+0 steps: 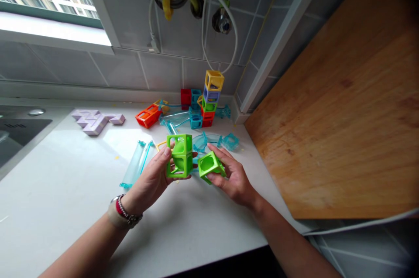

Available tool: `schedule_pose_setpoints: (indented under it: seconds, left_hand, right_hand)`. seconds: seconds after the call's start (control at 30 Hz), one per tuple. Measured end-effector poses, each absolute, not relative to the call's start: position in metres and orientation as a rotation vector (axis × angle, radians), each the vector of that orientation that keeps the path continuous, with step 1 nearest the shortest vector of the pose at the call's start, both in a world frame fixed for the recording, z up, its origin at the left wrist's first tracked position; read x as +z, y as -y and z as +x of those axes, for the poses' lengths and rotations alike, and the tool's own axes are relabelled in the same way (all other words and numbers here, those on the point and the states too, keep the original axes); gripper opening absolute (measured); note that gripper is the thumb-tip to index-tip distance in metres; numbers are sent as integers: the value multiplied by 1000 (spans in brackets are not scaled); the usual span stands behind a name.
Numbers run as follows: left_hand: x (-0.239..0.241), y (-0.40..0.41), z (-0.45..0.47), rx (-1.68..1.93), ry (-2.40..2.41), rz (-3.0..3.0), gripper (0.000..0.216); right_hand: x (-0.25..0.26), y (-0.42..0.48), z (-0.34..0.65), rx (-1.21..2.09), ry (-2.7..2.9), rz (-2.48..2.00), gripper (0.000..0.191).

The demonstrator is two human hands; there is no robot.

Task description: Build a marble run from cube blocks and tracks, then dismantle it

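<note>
My left hand [159, 169] is closed around two green cube blocks [180, 156] that sit one on top of the other, joined or touching. Close by on the right, my right hand [234, 177] grips a single green cube block [209, 165], tilted, its round opening facing up and left. A small gap separates the single cube from the pair. Both hands are above the white counter [183, 225]. Behind them rises a tower of coloured cubes, with a yellow cube [214, 80] on top and a red cube [207, 118] at the bottom.
Clear blue track pieces lie about, including a straight track [135, 164] at left and a curved track [199, 142] behind the hands. Orange blocks [148, 115] and a lilac block shape [94, 121] are farther left. A wooden panel [343, 108] borders the right; a sink [22, 134] is at far left.
</note>
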State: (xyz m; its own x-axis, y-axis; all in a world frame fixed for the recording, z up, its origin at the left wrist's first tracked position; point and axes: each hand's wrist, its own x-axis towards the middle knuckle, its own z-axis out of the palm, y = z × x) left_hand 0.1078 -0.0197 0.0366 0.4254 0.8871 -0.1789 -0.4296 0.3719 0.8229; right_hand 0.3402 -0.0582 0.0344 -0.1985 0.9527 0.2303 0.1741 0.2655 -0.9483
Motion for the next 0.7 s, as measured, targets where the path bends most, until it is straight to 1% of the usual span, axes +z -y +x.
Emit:
schedule_pose_setpoints:
  seconds: [0.1, 0.17, 0.3, 0.37, 0.47, 0.7]
  left_hand:
    - [35, 21, 110, 997, -666, 813, 54]
    - [35, 23, 111, 1011, -659, 831, 55]
    - [33, 26, 111, 1007, -673, 883, 58]
    - [30, 26, 111, 996, -681, 916, 62]
    - [24, 28, 111, 972, -677, 962, 67]
    - [27, 30, 108, 993, -600, 1023, 66]
  right_hand:
    - [35, 60, 339, 916, 1687, -1101, 69]
    - [33, 62, 338, 923, 1629, -1107, 68]
    - [29, 62, 336, 1009, 1558, -1133, 45]
    - [30, 61, 336, 985, 1591, -1133, 39]
    - [32, 59, 336, 903, 1616, -1108, 39]
    - [33, 59, 338, 729, 1648, -1043, 49]
